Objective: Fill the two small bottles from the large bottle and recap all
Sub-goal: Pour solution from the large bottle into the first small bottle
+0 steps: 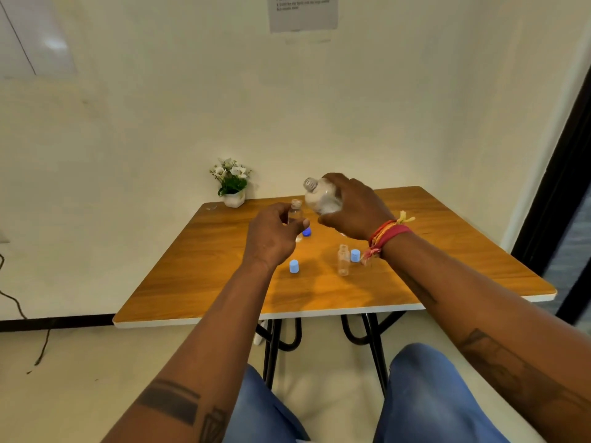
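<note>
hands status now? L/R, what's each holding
Left hand: closed around a small bottle, uncapped, held upright.
Right hand: closed around the large bottle, uncapped, tilted toward the small one.

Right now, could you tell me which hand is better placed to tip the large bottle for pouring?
Right hand: it already grips the uncapped large bottle beside the small bottle that the left hand steadies.

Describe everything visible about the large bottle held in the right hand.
The large clear plastic bottle is uncapped, its threaded neck open and pointing up and left. The right hand wraps its body and holds it tilted above the wooden table, the mouth close to the small clear bottle held in the left hand. Its contents look pale and blurred; no stream is visible.
</note>
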The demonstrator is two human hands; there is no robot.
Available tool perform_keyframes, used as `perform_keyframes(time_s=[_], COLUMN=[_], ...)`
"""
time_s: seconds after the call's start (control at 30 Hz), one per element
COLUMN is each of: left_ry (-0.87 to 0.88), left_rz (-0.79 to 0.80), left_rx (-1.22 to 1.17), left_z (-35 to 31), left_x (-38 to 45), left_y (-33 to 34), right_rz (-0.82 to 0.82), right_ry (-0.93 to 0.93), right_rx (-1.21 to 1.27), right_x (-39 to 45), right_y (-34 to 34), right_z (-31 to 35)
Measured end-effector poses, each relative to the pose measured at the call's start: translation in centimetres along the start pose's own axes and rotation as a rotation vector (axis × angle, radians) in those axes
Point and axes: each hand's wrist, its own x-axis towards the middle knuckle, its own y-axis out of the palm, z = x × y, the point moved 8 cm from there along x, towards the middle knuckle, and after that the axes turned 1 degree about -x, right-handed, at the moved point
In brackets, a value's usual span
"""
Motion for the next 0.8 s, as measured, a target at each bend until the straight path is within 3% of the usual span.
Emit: perform_keyframes(time_s=[0.3, 0.57, 0.8], left_ry=[-0.194, -0.347, -0.343], left_rz=[-0.06, -0.055, -0.059], left_rx=[0.047, 0.11, 0.089], left_z=[8.2, 14.5, 15.7], left_x=[1.4, 2.2, 2.4], left_y=[0.9, 2.8, 3.6], right_rz=[-0.113, -0.198, -0.178], right_ry=[0.198, 0.257, 0.293], right_rx=[0.374, 0.454, 0.498], right_x=[-0.4, -0.1, 0.0], right_y=[1.1, 2.8, 4.9], right_z=[-7.9, -12.4, -13.9])
